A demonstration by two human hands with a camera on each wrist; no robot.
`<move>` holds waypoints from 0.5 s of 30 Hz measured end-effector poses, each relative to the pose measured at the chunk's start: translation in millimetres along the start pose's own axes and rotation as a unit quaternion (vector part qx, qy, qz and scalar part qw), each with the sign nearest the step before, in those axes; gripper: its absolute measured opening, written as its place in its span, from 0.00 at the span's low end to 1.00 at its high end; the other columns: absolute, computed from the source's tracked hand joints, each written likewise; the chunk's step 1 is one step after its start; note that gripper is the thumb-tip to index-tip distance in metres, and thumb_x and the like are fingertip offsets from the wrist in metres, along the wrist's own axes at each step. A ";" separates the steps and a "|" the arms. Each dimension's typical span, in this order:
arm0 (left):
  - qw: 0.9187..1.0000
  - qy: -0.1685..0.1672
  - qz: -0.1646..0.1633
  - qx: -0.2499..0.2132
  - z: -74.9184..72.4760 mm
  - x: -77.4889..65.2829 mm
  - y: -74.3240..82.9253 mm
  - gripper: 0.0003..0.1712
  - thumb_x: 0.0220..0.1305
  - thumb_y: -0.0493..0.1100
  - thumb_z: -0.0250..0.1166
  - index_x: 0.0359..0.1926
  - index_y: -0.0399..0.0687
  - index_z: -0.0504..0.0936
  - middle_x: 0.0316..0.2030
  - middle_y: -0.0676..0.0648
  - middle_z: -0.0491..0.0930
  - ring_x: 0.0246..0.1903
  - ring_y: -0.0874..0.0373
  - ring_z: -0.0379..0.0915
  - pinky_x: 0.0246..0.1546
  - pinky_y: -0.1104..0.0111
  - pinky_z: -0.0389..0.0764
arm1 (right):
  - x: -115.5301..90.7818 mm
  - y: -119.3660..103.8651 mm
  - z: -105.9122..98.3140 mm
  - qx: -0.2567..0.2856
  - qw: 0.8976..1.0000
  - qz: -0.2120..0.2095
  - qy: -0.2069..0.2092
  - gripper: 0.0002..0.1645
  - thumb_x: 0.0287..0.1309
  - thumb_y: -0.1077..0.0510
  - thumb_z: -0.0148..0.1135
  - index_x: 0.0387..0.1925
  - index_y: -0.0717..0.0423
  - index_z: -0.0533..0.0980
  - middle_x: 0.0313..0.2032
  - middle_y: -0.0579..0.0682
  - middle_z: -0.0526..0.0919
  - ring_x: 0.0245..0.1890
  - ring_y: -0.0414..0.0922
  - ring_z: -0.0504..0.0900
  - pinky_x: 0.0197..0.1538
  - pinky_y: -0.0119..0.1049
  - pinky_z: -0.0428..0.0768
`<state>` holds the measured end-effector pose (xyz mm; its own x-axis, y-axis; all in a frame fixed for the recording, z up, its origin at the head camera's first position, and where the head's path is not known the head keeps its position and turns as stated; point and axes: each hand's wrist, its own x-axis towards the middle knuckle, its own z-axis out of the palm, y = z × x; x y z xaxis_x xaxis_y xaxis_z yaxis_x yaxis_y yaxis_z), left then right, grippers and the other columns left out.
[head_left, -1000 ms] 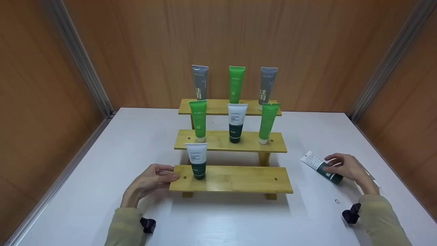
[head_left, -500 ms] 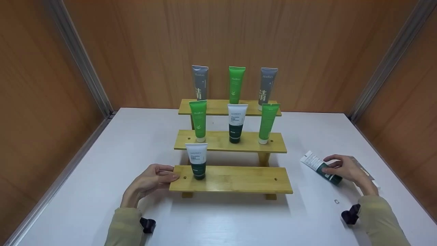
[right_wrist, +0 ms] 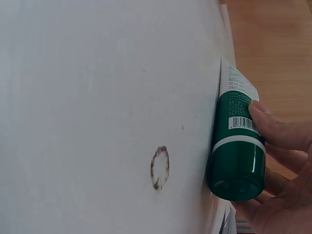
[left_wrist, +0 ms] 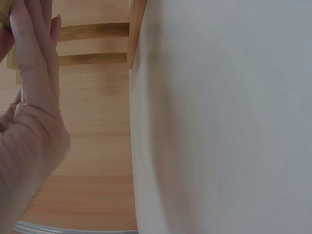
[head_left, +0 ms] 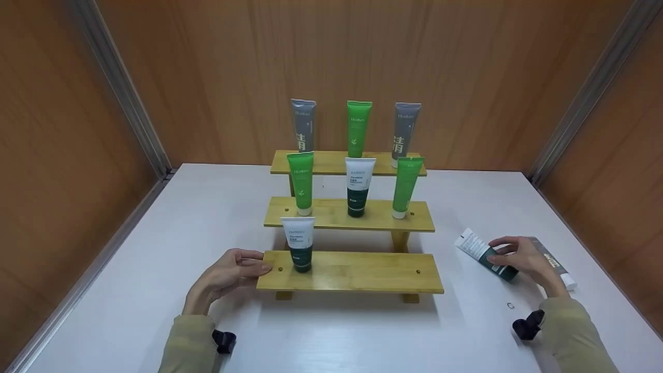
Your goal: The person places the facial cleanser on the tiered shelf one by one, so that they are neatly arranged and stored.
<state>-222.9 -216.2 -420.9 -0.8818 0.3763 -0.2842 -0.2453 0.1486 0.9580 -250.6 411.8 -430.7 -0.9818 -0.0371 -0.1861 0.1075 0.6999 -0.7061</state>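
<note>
A three-tier bamboo display stand stands in the middle of the head view. My left hand holds the left end of its lowest shelf, with long fingers extended along it in the left wrist view. At the right, my right hand grips a white and dark green squeeze tube lying on the table. The right wrist view shows the thumb on the tube's printed side and fingers beyond its green cap. A matching white-green tube stands at the left of the lowest shelf.
A grey tube lies behind my right hand, partly covered. On the middle shelf stand two green tubes and a white-green one. Two grey tubes and a green one occupy the top shelf. Wooden walls enclose the table.
My right hand has shifted slightly left, with the white-green tube barely moving. More of the grey tube behind it now shows. My left hand has stayed on the shelf.
</note>
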 end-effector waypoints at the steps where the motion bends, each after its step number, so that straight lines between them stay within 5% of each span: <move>1: 1.000 -0.001 0.000 0.000 0.0 0.1 0.1 0.39 0.65 0.42 0.70 0.67 0.22 0.64 0.50 0.43 0.87 0.44 0.58 0.87 0.49 0.66 0.88 | -0.4 0.1 0.5 0.003 1.000 -0.003 -0.001 0.35 0.62 0.53 0.69 0.63 0.70 0.70 0.57 0.73 0.75 0.50 0.53 0.77 0.45 0.31 0.76; 8: 1.000 -0.002 0.003 -0.001 0.3 -0.1 0.9 0.38 0.65 0.42 0.70 0.67 0.22 0.65 0.50 0.42 0.87 0.45 0.58 0.87 0.49 0.66 0.88 | -4.2 0.2 3.4 -0.002 1.000 -0.027 0.003 0.35 0.65 0.55 0.66 0.65 0.73 0.67 0.58 0.74 0.73 0.52 0.53 0.76 0.44 0.27 0.76; 15: 1.000 0.007 -0.004 0.006 -1.0 0.0 0.4 0.39 0.64 0.43 0.71 0.66 0.23 0.66 0.50 0.41 0.87 0.44 0.57 0.87 0.48 0.66 0.88 | -7.1 -4.9 6.2 0.018 0.999 -0.047 0.001 0.37 0.67 0.56 0.64 0.67 0.76 0.63 0.61 0.74 0.71 0.48 0.41 0.74 0.44 0.22 0.76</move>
<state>-223.4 -217.1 -420.5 -0.8853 0.3619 -0.2921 -0.2484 0.1631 0.9548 -243.1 404.2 -430.2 -0.9881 -0.0999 -0.1173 0.0210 0.6667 -0.7450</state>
